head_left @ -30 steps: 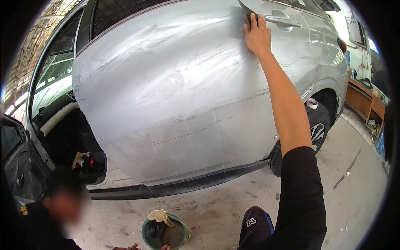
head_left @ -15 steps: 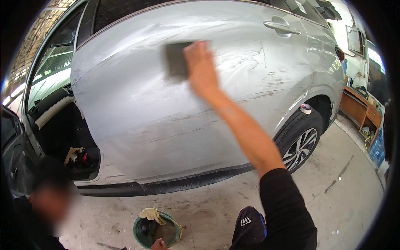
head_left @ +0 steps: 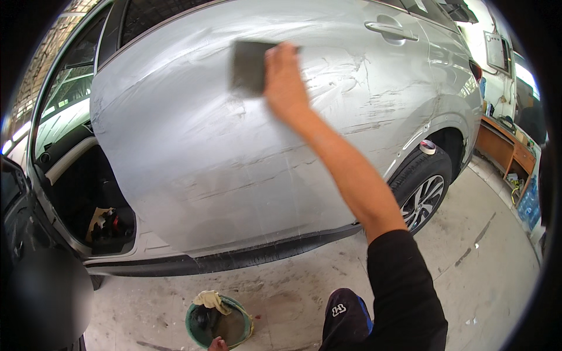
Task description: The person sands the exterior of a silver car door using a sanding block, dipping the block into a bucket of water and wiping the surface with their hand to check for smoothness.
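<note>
My right hand [head_left: 285,82] holds a dark grey sheet of sandpaper [head_left: 248,69] flat against the upper part of a silver car door [head_left: 193,140]. The fingers press along the sheet's right edge; its left part sticks out past them. Pale wet-looking smears and dark scuff lines mark the door around the hand. Low in the view, my left hand [head_left: 218,344] shows only as fingertips by the near rim of a green bucket [head_left: 190,327]. Whether those fingers hold anything is hidden. A pale cloth [head_left: 209,299] hangs over the bucket's far rim.
The front door stands open at left, showing the dark cabin. A blurred person [head_left: 47,292] is at the lower left. A tape roll [head_left: 428,147] rests on the rear tyre [head_left: 418,175]. A wooden desk [head_left: 500,146] stands at far right. My knee [head_left: 345,313] is beside the bucket.
My right hand has slid the sandpaper slightly up the door. The whole view has shifted a little. The person at the lower left has moved lower.
</note>
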`<state>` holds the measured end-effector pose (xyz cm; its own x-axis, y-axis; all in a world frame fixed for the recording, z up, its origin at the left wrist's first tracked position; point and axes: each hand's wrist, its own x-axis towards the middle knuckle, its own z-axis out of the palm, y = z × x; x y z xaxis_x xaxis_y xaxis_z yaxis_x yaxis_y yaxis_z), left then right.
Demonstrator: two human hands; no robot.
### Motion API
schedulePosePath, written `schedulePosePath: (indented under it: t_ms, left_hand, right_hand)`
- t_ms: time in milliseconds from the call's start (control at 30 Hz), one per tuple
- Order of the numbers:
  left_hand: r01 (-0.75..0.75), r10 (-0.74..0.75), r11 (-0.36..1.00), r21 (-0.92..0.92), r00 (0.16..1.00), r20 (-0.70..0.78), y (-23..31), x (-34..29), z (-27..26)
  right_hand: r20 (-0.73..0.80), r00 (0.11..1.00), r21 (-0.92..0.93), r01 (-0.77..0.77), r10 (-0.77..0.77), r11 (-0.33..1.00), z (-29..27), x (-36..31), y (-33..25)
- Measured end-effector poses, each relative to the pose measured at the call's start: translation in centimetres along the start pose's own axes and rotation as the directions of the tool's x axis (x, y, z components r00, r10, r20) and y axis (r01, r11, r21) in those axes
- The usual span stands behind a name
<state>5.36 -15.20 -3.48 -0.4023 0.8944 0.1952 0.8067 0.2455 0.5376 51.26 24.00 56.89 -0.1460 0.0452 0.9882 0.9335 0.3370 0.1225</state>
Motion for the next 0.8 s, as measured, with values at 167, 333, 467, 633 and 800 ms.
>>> schedulePosePath:
  t_ms: [167,333,467,633,800]
  left_hand:
    - [0.080,-0.081,0.996,-0.044,0.997,-0.015,-1.8,0.0,1.8]
    - [0.127,-0.127,0.992,0.017,0.991,0.049,-1.1,0.1,0.6]
    - [0.160,-0.162,0.987,0.028,0.982,0.094,-0.5,0.7,0.9]
    - [0.156,-0.157,0.988,0.020,0.986,0.059,-1.0,1.0,0.8]
    - [0.130,-0.131,0.991,0.019,0.989,0.071,-1.6,0.9,1.0]
  right_hand:
    - [-0.042,0.999,-0.274,0.013,-0.026,0.962,-1.6,1.3,7.2]
    - [-0.201,0.954,-0.187,-0.260,0.223,0.947,-4.3,2.6,11.4]
    - [-0.023,0.998,-0.128,0.050,-0.053,0.990,-1.5,1.7,3.8]
    - [-0.223,0.956,-0.121,-0.221,0.190,0.968,-6.3,4.3,15.3]
    - [-0.111,0.994,-0.193,-0.014,-0.007,0.981,-2.6,2.9,10.3]
